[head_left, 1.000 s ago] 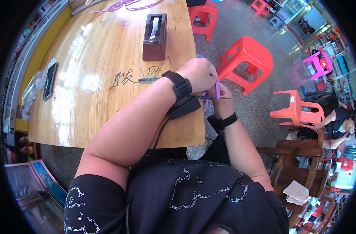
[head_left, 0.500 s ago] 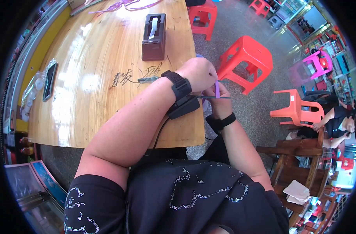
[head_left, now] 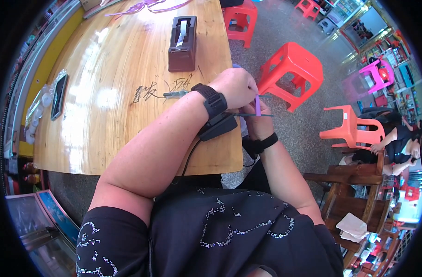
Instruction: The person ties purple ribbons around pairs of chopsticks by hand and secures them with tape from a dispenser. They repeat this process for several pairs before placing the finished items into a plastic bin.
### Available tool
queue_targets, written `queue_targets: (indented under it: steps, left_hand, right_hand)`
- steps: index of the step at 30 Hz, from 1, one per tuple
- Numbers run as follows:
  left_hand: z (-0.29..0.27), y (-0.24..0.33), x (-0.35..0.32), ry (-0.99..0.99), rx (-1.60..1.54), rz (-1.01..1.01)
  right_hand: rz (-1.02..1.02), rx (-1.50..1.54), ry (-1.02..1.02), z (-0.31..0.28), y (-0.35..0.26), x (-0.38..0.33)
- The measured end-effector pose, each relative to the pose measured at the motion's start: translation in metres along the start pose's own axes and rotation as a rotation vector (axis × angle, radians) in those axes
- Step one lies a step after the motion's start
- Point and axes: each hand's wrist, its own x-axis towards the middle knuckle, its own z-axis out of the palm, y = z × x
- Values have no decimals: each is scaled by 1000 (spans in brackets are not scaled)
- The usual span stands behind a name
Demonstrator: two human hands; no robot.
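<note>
My left hand is closed at the table's right edge, its back toward me. A purple strip like ribbon runs down from its fingers to a thin dark stick. Just below, my right hand has its fingers closed around the stick and strip, partly hidden behind the left hand. More purple shows past the left knuckles. Each wrist wears a black strap; a black box-shaped device with a cable lies by the left wrist.
On the wooden table stand a black tape dispenser, a phone at the left, and purple ribbons at the far edge. A red stool and orange chair are right of the table. A person sits at far right.
My right hand has shifted slightly left and up, toward the left hand, and the dark stick moved a little with it. The left hand has stayed nearly still.
</note>
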Motion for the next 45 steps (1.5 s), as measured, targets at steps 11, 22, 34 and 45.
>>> queue_targets:
  steps: [11,22,34,45]
  left_hand:
    - [-1,0,-1,-28,-2,-1]
    - [1,-2,0,20,58,56]
    - [1,-2,-1,8,29,35]
    - [1,-3,0,8,43,60]
  right_hand:
    - [68,26,48,-5,3,-16]
    - [9,-111,100,-19,4,-45]
    - [-179,-410,89,-15,-17,-54]
    - [41,-39,76,-1,-32,-62]
